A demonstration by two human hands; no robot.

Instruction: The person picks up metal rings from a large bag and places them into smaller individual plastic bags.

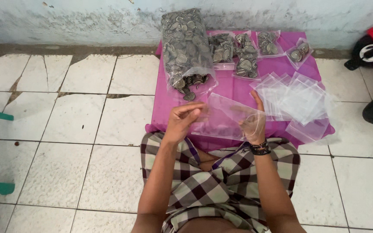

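Holding one clear flat plastic zip bag [227, 118] between them, the left hand [183, 120] pinched its left edge while the right hand [252, 123] sat partly inside its mouth, fingers curled on the film. Bag position: above the magenta cloth [238, 86], near its front edge. Behind: large clear sack of black-and-white swirl discs [185, 47]; four small filled bags [247, 54]; loose pile of empty clear bags [298, 101].
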